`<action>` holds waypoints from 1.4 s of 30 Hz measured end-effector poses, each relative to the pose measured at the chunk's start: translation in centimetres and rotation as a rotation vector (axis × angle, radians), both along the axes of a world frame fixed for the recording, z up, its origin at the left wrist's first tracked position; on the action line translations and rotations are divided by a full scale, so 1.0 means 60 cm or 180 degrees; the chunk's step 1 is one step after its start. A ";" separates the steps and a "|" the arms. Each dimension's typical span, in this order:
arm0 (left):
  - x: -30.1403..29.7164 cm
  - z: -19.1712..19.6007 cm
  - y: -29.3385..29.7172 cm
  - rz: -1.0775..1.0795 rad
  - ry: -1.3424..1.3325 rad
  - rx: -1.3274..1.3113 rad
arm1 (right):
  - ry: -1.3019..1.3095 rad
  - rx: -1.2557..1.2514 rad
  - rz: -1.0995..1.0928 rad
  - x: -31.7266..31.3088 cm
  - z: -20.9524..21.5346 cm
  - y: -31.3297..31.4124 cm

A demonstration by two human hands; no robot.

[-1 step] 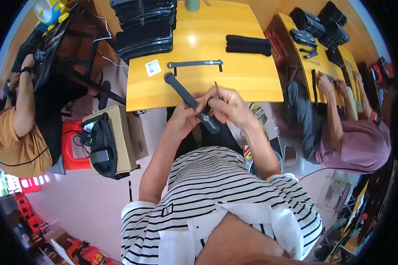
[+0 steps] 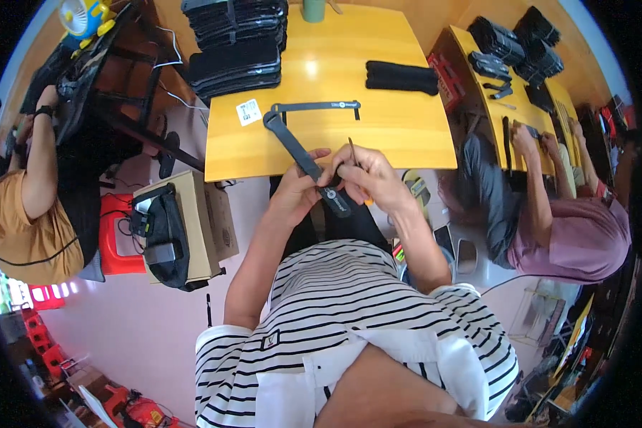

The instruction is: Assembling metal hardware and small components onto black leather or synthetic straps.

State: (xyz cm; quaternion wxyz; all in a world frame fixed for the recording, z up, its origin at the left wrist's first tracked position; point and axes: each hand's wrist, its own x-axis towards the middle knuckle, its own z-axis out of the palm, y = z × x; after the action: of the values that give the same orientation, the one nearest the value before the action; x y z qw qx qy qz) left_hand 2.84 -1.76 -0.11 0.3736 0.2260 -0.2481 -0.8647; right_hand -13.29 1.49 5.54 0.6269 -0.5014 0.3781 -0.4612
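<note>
A dark grey strap (image 2: 291, 143) with a rounded, looped end runs from the table edge down to my hands. My left hand (image 2: 294, 194) pinches it near its wide, printed lower end. Close against it, my right hand (image 2: 379, 182) has its fingers curled at the same end. A slim tool (image 2: 351, 145) sticks up from the right hand, its dark tip pointing away. Something orange shows below that palm; the tool's kind is mostly hidden. On the yellow table (image 2: 399, 139) lies another grey strap (image 2: 310, 106) with two short black tabs.
Tall piles of black straps (image 2: 235, 65) stand at the table's far left. Near them lies a white label (image 2: 249, 112). A black bundle (image 2: 401, 77) rests at the right. A cardboard box (image 2: 210, 221) is on my left; co-workers sit at both sides.
The held strap's looped end has shifted slightly left, close to the strap on the table. Its printed end has turned a little in my fingers. Both hands stay in nearly the same place.
</note>
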 end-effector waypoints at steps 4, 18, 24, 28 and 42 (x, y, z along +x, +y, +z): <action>-0.024 0.011 0.009 -0.0083 -0.0910 -0.0418 | -0.0598 0.0259 -0.0238 -0.003 -0.004 0.003; 0.145 0.023 0.062 -0.2154 -0.1165 -0.0924 | -0.2607 -0.0535 -0.2703 -0.333 0.051 -0.093; 0.206 -0.011 0.016 0.0438 -0.1647 -0.0262 | -0.1033 -0.0459 -0.2087 -0.259 0.081 -0.022; 0.190 -0.025 -0.073 0.1331 -0.1444 -0.0167 | -0.0480 -0.0068 -0.2175 -0.199 0.052 0.008; 0.159 -0.086 -0.150 0.2521 -0.5347 -0.2386 | -0.0719 0.0185 -0.1648 -0.135 0.023 0.030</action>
State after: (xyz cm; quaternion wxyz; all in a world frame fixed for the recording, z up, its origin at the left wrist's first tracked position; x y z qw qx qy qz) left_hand 12.39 -10.74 -5.25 0.3854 0.6976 -0.5950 -0.1039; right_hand -21.38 3.27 6.94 0.5406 -0.3154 0.4343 -0.6478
